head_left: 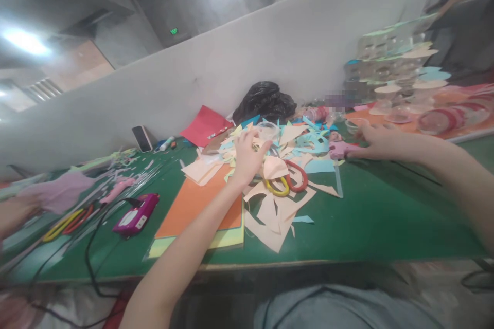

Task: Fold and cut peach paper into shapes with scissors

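My left hand is over a heap of cut paper scraps, its fingers spread and curved downward. A clear plastic cup or lid lies just beyond its fingertips; I cannot tell whether they touch. My right hand reaches in from the right, fingers stretched and thumb apart. Close to its fingertips is a clear plastic cup. By the thumb lies a pink glue gun, partly hidden by the hand. Scissors with red and yellow handles lie among peach paper offcuts.
Orange paper sheets lie under my left forearm. A black plastic bag rests against the wall. Stacked clear cups and a bottle stand right. A purple power strip, cords and a co-worker's hand are left.
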